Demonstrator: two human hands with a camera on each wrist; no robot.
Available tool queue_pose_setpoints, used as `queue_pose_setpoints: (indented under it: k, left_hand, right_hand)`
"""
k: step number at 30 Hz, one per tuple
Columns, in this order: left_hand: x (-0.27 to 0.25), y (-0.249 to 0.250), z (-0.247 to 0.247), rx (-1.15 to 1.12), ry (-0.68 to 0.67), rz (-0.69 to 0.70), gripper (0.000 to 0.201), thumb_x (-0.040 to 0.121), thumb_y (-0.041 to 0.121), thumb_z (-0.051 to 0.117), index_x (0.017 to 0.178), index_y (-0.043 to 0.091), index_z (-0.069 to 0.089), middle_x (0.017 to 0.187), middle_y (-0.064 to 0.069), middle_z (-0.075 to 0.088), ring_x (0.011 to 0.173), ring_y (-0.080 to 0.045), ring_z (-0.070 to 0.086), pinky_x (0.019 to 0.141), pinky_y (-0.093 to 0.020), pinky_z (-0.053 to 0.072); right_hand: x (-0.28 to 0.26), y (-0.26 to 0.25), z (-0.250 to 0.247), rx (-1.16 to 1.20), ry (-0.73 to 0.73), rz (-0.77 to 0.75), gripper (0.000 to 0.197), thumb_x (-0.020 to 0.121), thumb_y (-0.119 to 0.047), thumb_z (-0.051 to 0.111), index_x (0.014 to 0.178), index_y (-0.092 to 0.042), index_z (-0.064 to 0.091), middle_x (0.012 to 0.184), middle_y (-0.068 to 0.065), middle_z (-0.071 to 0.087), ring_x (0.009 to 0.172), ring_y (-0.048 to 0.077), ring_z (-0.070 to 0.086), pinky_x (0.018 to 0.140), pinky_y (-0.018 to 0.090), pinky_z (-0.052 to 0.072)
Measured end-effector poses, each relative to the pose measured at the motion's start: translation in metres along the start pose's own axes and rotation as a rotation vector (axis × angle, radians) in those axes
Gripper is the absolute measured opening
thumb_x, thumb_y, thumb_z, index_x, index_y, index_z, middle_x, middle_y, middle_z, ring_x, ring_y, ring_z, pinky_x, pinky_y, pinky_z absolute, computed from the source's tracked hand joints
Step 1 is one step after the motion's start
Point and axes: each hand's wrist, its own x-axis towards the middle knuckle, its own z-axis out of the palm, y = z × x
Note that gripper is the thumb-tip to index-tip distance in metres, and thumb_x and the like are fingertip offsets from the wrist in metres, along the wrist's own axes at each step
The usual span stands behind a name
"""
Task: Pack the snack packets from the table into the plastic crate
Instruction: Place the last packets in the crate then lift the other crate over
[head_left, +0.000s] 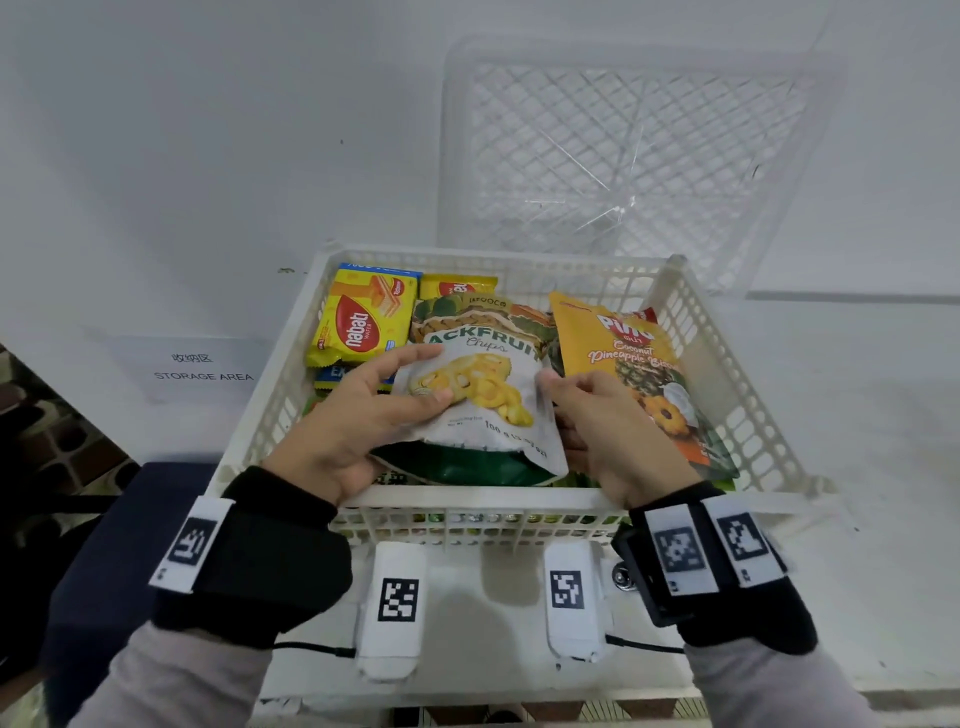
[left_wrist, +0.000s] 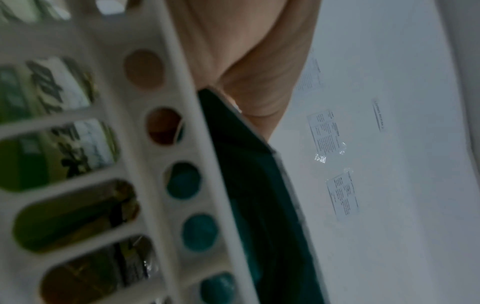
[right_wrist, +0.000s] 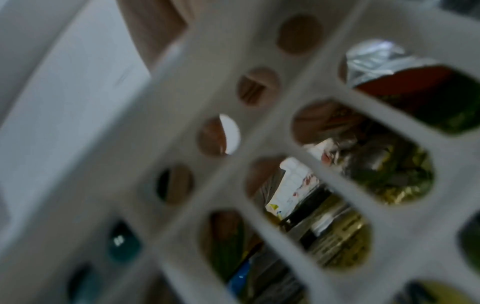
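A white and green jackfruit chips packet (head_left: 483, 395) lies tilted on top of the other snacks in the white plastic crate (head_left: 467, 501). My left hand (head_left: 374, 410) grips its left edge, thumb on the front. My right hand (head_left: 597, 415) grips its right edge with curled fingers. A yellow Nabati wafer pack (head_left: 363, 322) sits at the crate's back left, and an orange coconut pineapple biscuit bag (head_left: 639, 364) at its right. The left wrist view shows the crate wall (left_wrist: 161, 144), the packet's dark green bottom (left_wrist: 254, 185) and my palm (left_wrist: 246, 51). The right wrist view shows only the blurred crate wall (right_wrist: 233, 144).
A clear lattice crate (head_left: 623, 156) leans against the wall behind. A paper label reading STORAGE AREA (head_left: 202, 369) lies on the white table to the left. Two white marker blocks (head_left: 397, 597) (head_left: 569, 592) sit in front of the crate near the table's front edge.
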Motion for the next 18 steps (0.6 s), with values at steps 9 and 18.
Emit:
queue_pose_setpoints:
  k: [9,18]
  left_hand:
    - [0.0005,-0.0026,0.0036,-0.045,0.086,0.062,0.066,0.066,-0.013,0.066,0.127,0.01,0.057,0.109,-0.01,0.069,0.089,-0.022,0.069,0.069,-0.036,0.058]
    - [-0.0036,-0.002,0.008,0.03,-0.086,0.064,0.069,0.053,-0.013,0.069,0.114,0.02,0.068,0.123,-0.009,0.063,0.099,-0.025,0.068,0.071,-0.029,0.059]
  right_hand:
    - [0.0067,0.0085,0.0012,-0.121,0.181,-0.158,0.038,0.096,-0.015,0.047,0.059,-0.015,0.037,0.055,0.002,0.027,0.051,0.015,0.025,0.053,0.027,0.022]
    - [0.0076,0.0,0.0027,0.015,-0.001,-0.02,0.054,0.083,-0.056,0.058,0.113,-0.016,0.039,0.099,-0.008,0.052,0.082,-0.001,0.057,0.07,0.02,0.048]
